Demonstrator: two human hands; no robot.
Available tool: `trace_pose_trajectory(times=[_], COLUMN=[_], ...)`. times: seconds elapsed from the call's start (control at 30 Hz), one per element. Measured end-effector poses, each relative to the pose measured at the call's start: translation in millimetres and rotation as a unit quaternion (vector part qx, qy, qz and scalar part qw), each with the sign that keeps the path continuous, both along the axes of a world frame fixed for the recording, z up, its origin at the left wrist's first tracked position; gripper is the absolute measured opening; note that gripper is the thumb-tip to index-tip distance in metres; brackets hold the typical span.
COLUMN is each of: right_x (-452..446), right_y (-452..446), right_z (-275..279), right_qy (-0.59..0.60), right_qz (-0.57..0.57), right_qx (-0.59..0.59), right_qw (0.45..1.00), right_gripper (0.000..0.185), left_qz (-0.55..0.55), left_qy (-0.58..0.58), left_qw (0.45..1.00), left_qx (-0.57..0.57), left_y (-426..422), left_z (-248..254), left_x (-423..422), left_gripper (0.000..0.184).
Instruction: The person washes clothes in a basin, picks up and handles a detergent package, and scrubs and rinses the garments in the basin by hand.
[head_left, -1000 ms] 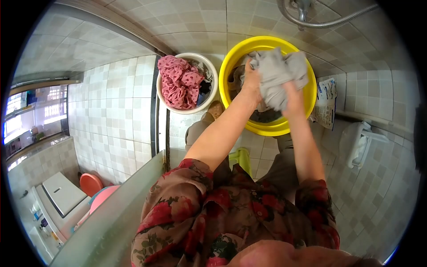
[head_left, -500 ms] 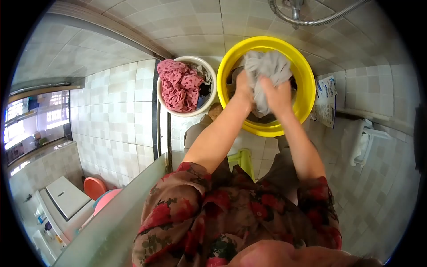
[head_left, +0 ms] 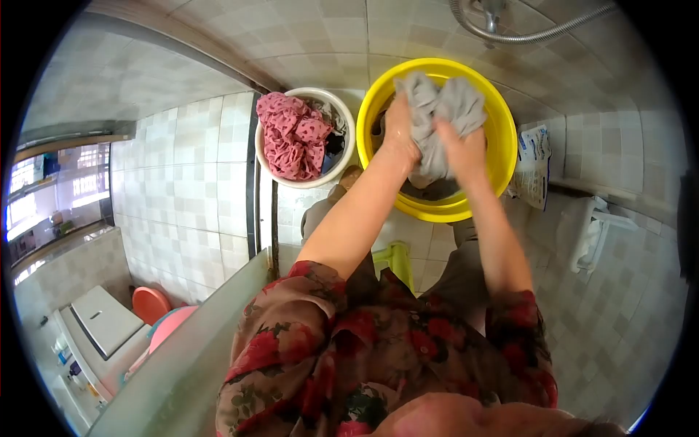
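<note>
A bunched light grey cloth [head_left: 435, 149] is held over the big yellow basin [head_left: 504, 146]. My left hand [head_left: 399, 131] grips its left side, with the fingers partly hidden by the fabric. On the right side of the cloth, my right hand [head_left: 462, 149] is closed on it, slightly blurred. Darker wet clothes [head_left: 435, 191] lie in the basin beneath the cloth. To the left stands a white basin [head_left: 351, 138] holding a pink patterned cloth [head_left: 295, 138] and other dark and grey pieces.
A green stool [head_left: 399, 266] is between my legs. Right of the yellow basin is a white and blue bag [head_left: 534, 164]. A metal shower hose [head_left: 539, 36] hangs at the top. A glass panel [head_left: 189, 357] stands at lower left, with a red basin [head_left: 151, 304] beyond it.
Over the yellow basin, the grey cloth and both hands moved left and then slightly apart. The cloth's folds have changed shape, and both hands still hold it.
</note>
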State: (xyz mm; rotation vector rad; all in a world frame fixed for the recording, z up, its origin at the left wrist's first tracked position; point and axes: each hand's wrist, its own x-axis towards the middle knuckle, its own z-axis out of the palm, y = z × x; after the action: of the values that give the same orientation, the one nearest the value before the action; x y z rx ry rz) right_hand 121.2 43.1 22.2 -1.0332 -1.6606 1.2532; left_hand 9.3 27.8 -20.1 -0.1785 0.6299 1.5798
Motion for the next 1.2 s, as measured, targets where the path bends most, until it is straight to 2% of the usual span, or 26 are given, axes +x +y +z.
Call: trace_pose_trajectory(times=[0.03,0.1,0.17,0.23,0.3,0.37,0.43,0.5,0.53,0.57,0.6,0.63,0.7,0.73,0.77,0.8,0.83,0.93,0.97,1.0,1.03,1.07,1.1,1.13,1.17,1.2], right_x=[-7,-15,-18,-18,-11,-1,8,-2,-6,-11,-19,-18,-10,-9,1,1,11,29,30,30,31,35,38,38,38,39], right_y=[-24,-54,-48,-14,34,42,37,10,-10,-29,-39,-36,-12,14,39,49,56,65,62,60,58,58,59,59,58,58], right_z=[10,28,19,9,-7,-6,-5,2,10,21,30,26,12,6,-6,-2,3,-10,-4,3,8,13,16,16,13,11], right_qy=[0.029,0.011,-0.023,-0.094,-0.048,-0.072,-0.107,-0.028,-0.026,-0.022,0.0,0.001,-0.146,-0.191,-0.21,-0.224,-0.191,-0.159,-0.07,0.022,0.022,0.116,0.204,0.203,0.241,0.28], right_qz=[0.02,0.087,0.099,-0.022,-0.075,-0.074,-0.073,-0.009,0.015,0.041,0.029,0.03,0.04,-0.025,-0.063,-0.1,-0.068,-0.031,-0.032,-0.031,-0.028,-0.057,-0.084,-0.081,-0.076,-0.072], right_qx=[0.007,0.099,0.11,0.089,0.15,0.117,0.087,0.014,0.024,0.033,0.099,0.098,0.017,-0.02,0.027,0.071,0.105,0.16,0.092,0.023,0.024,-0.14,-0.299,-0.298,-0.314,-0.33], right_qw=[0.999,0.991,0.989,0.991,0.985,0.988,0.988,0.999,0.999,0.998,0.995,0.995,0.988,0.981,0.975,0.967,0.974,0.974,0.993,0.999,0.999,0.982,0.928,0.929,0.915,0.899], right_gripper=[0.04,0.043,0.042,0.036,0.032,0.031,0.031,0.034,0.035,0.036,0.036,0.036,0.039,0.031,0.031,0.031,0.032,0.031,0.03,0.03,0.03,0.032,0.034,0.034,0.038,0.041], left_qz=[0.033,0.025,-0.001,-0.024,-0.033,-0.118,-0.12,-0.086,-0.006,-0.001,0.012,0.024,0.034,-0.035,-0.101,-0.145,-0.19,-0.207,-0.212,-0.146,-0.143,-0.124,-0.102,-0.119,-0.118,-0.174], left_qy=[-0.04,-0.039,-0.039,-0.045,-0.035,0.09,0.073,0.006,-0.079,-0.078,-0.113,-0.148,-0.184,-0.128,-0.064,-0.017,0.029,0.041,0.073,0.062,0.062,0.191,0.315,0.452,0.452,0.525], left_qw=[0.996,0.997,0.999,0.999,0.999,0.984,0.987,0.996,0.99,0.99,0.979,0.963,0.943,0.981,0.993,0.988,0.974,0.976,0.974,0.987,0.987,0.971,0.938,0.882,0.882,0.833], left_qx=[0.073,0.056,0.026,-0.003,-0.006,-0.098,-0.072,-0.02,0.114,0.114,0.169,0.224,0.277,0.14,0.004,-0.057,-0.123,-0.047,-0.017,-0.038,-0.037,-0.07,-0.103,-0.062,-0.062,-0.024], left_y=[2,-4,-15,-24,-17,-20,-20,-16,-17,-17,-18,-18,-18,-21,-22,-26,-31,-25,-22,-17,-18,-20,-21,-17,-19,-24], left_z=[-13,-4,16,35,40,29,27,43,19,10,5,0,1,7,17,29,38,32,32,26,24,38,46,21,25,29], left_x=[-5,-3,7,23,23,29,25,15,13,11,10,11,21,32,37,39,39,28,24,22,24,26,26,26,25,24], left_gripper=[0.036,0.036,0.037,0.037,0.037,0.038,0.037,0.04,0.03,0.03,0.031,0.031,0.032,0.035,0.038,0.037,0.036,0.039,0.048,0.078,0.078,0.085,0.091,0.113,0.113,0.109])
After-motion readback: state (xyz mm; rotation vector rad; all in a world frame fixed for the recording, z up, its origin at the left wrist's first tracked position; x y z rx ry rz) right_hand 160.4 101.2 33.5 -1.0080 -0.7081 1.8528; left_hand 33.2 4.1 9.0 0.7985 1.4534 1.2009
